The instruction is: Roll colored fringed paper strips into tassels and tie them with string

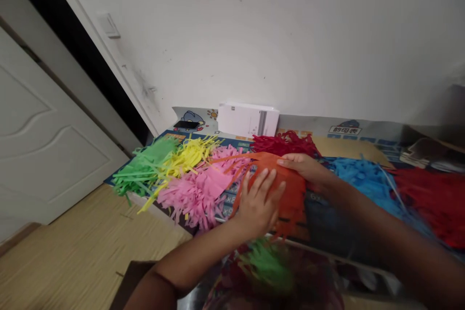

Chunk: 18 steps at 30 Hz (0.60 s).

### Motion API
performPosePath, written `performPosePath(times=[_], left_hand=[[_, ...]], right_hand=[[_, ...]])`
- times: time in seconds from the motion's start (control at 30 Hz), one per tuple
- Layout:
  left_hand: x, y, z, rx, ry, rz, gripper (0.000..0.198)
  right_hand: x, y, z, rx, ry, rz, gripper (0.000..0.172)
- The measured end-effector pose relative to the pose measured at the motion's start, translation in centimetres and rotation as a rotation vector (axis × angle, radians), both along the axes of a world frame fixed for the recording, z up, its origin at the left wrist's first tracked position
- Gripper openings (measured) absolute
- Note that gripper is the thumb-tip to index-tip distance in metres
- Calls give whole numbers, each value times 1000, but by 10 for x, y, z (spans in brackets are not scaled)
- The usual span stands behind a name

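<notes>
A sheet of orange fringed paper (292, 193) lies over the table's front part, its strips fanning out to the left and toward me. My right hand (303, 165) pinches its upper right edge between thumb and fingers. Fingers spread, my left hand (258, 206) rests flat on the sheet's left side. Pink fringed paper (198, 191) lies just left of that hand, partly under the orange strips. Behind the sheet is a dark red fringed bundle (285, 144). A blurred green fringed bundle (267, 264) sits on my lap.
Yellow (192, 155) and green fringed paper (145, 164) lie at the table's left end. Blue (363, 181) and red bundles (432, 198) are at the right. A white box (247, 120) stands against the wall near a dark phone (187, 125). A door (47, 121) is at left.
</notes>
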State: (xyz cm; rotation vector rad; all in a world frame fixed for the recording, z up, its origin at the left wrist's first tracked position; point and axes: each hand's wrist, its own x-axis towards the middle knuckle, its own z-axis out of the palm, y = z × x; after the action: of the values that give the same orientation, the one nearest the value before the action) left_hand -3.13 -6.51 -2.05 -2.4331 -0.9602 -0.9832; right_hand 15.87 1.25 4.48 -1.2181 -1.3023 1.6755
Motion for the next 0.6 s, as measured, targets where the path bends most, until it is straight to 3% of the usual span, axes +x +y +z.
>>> performPosePath(times=[0.07,0.13,0.23,0.3,0.33,0.4,0.47,0.6], left_hand=[[10,15,-18,4,-30,57,56],[9,33,-27,26,-38,78,51],[-6,55,-20,34,-11,151,42],[-21,65,-1,-8,43,230,41],[-28,68,12,-39,72,269,41],[-41,70,40,-78,119,313,41],[-52,68,68,-73,164,339,39],[-62,49,108,-33,254,420,37]], right_hand=[[2,3,-5,-10,34,1,38],[7,3,-9,28,-14,-25,36],[9,-9,-11,321,-301,-290,27],[2,-31,-14,629,-466,-432,20],[-6,-45,-16,767,-491,-412,18],[-31,-70,-22,944,-455,-150,20],[-63,-84,-29,992,-429,7,31],[-131,-72,-36,971,-338,-28,41]])
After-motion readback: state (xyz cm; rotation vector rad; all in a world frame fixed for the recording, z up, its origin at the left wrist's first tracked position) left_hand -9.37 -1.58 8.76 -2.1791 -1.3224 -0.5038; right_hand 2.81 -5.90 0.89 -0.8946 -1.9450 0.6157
